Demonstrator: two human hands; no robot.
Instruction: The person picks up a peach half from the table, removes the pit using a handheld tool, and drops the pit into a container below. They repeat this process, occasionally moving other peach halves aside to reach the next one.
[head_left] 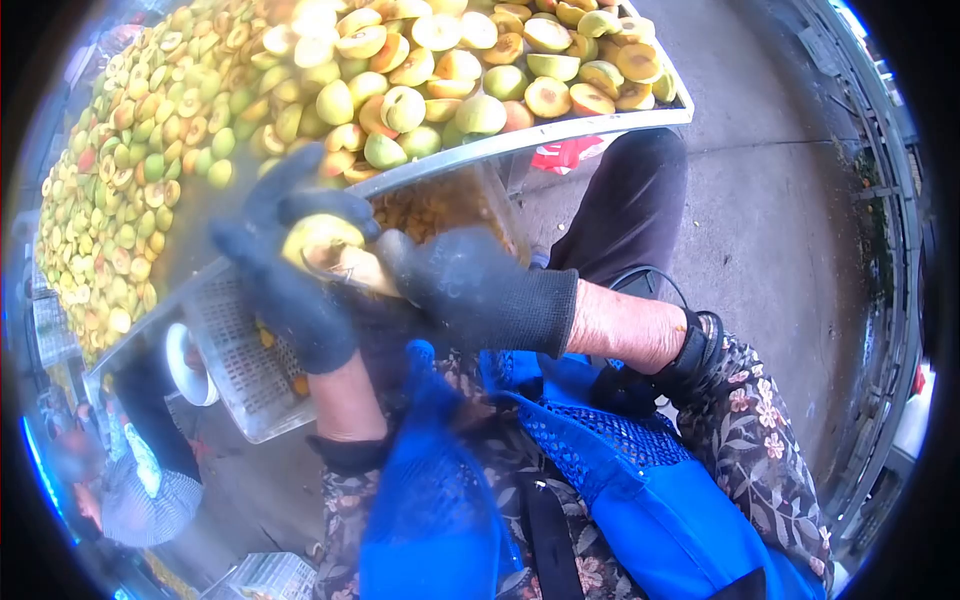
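Note:
My left hand [290, 260], in a dark glove, is closed round a yellow-green peach [318, 238] just beyond the tray's near edge. Against that fruit, my gloved right hand [465, 285] grips a small pale-handled tool [368, 270]. Its thin, curved metal end touches the peach, and blur hides the exact shape. Behind both hands, many halved yellow and green peaches [480, 75] lie heaped on a large metal-rimmed tray [560, 132], cut faces and cavities showing on several.
Below the tray's edge are a white slotted crate [245, 400], a white round container [190, 365] and a bin [495, 205] holding brownish pieces. Another person [150, 490] is at lower left. A second crate [265, 578] stands at the bottom. Concrete floor [760, 230] extends right.

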